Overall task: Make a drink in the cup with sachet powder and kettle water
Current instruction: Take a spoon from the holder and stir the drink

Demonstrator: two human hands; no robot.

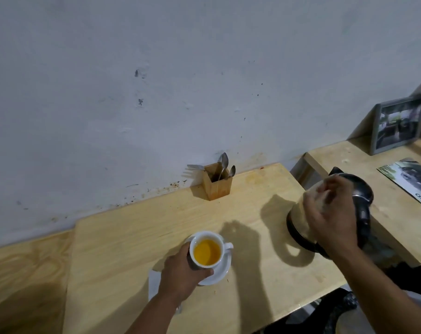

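Here, left hand (180, 273) cupping cup (205, 249), blurred right hand (330, 213) hiding kettle (360, 196), grip unclear.

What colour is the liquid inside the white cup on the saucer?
Orange-yellow. The liquid shows clearly in the head view, seen from above in the cup.

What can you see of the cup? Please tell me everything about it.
The cup is small, white and glossy, probably ceramic, with a handle pointing right. It stands upright on a white saucer on the wooden table. It holds opaque orange-yellow liquid, filled to a little below the rim. The left hand wraps its near-left side, fingers on the wall and saucer edge. The right hand is apart, at the kettle.
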